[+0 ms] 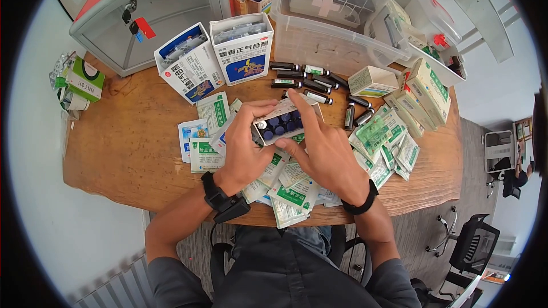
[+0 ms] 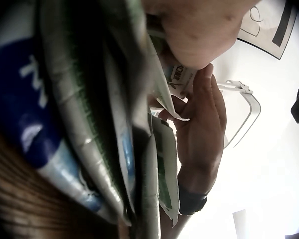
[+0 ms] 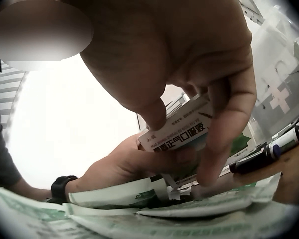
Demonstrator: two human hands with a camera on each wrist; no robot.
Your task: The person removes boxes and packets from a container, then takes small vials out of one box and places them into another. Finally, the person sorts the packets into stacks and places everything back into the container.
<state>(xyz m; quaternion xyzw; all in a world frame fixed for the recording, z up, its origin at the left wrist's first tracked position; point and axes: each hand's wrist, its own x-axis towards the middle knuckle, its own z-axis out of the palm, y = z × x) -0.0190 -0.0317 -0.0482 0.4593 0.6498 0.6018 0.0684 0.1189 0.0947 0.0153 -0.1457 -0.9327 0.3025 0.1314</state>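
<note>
A small medicine box with Chinese print is held between both hands over the middle of the table. Its top faces up in the head view, showing several dark-capped vials standing inside. My left hand grips the box's left side. From the other side, my right hand holds it between thumb and fingers, index finger stretched along the far edge. Under the hands lie green-and-white sachets. Loose brown bottles lie just beyond the box.
Two open white cartons of packets stand behind, near a glass-doored cabinet. A clear plastic bin is at the back. Upright boxes and more sachets sit right; a green box sits far left.
</note>
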